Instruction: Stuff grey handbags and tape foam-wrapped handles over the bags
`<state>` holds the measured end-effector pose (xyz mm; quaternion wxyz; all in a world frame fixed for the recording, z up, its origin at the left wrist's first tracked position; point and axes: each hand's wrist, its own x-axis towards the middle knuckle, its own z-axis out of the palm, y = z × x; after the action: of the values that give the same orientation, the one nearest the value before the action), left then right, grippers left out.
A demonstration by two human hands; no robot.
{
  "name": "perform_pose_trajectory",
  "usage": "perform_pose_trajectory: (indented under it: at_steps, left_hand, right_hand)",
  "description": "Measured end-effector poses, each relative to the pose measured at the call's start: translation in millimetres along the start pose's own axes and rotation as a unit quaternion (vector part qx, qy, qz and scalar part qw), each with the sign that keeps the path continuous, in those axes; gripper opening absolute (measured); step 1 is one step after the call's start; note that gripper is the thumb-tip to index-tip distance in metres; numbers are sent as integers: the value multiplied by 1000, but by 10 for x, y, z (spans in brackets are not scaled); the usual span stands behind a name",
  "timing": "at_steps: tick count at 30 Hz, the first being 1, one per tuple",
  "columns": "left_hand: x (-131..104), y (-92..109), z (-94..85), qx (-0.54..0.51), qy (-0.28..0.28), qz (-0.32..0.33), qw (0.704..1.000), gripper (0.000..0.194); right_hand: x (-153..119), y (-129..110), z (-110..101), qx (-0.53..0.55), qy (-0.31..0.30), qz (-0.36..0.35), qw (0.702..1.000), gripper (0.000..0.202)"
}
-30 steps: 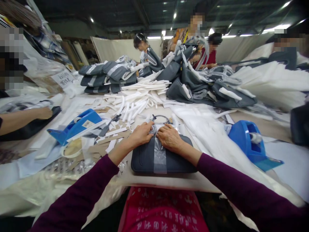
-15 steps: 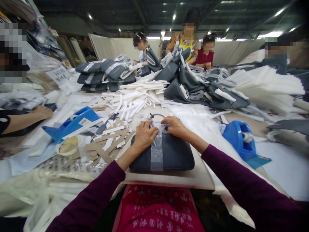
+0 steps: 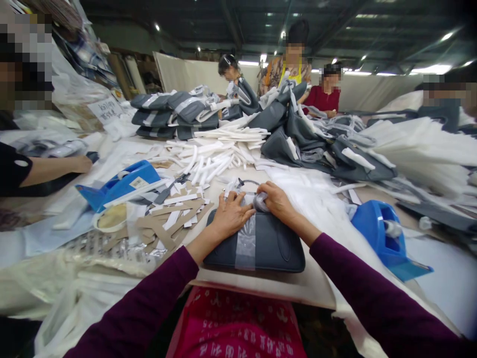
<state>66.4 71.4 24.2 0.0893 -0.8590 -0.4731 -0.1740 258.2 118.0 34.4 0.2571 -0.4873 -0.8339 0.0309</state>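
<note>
A dark blue-grey bag (image 3: 276, 243) lies flat on the table in front of me, with a strip of clear plastic (image 3: 246, 246) down its middle. My left hand (image 3: 233, 214) rests on the bag's upper left part, fingers spread over the top of the strip. At the bag's top edge my right hand (image 3: 276, 199) has its fingers closed on a bunched clear plastic wrap (image 3: 260, 201). A thin dark loop (image 3: 248, 182) shows just beyond the hands.
Blue tape dispensers stand left (image 3: 122, 184) and right (image 3: 380, 228). Cardboard strips (image 3: 167, 223) lie left of the bag. White foam rods (image 3: 219, 154) and piled grey bags (image 3: 283, 129) are behind. Other people are across the table; a person's arm (image 3: 55, 169) reaches in at left.
The view has shifted slightly. My left hand's fingers have spread and flattened over the strip. My right hand has pulled in closer around the bunched plastic.
</note>
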Motion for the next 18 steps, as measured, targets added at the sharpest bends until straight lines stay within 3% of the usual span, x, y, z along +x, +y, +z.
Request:
perform_pose_trajectory:
  at_steps: [2, 4, 7, 9, 12, 14, 18]
  left_hand:
    - [-2, 5, -10, 4, -3, -3, 1000, 36]
    - [-8, 7, -26, -1, -6, -5, 1000, 36]
    - [-25, 5, -51, -16, 9, -7, 1000, 33]
    - [-34, 0, -61, -23, 33, -11, 999, 31]
    - [-5, -21, -74, -41, 56, -10, 998, 31]
    - [75, -38, -94, -69, 60, 2, 996, 33]
    - [453, 15, -162, -163, 31, 95, 982, 41]
  right_hand:
    - [-1, -34, -27, -15, -22, -31, 999, 38]
    - [-43, -89, -91, -10, 7, -20, 1000, 42]
    - [-266, -143, -205, 59, 120, 71, 988, 42]
    - [-524, -151, -248, 140, 165, 169, 962, 40]
    - [-949, -164, -239, 291, 138, 330, 887, 48]
    - [-1161, -199, -212, 363, 107, 371, 848, 52]
    - [-1309, -320, -209, 398, 94, 362, 838, 51]
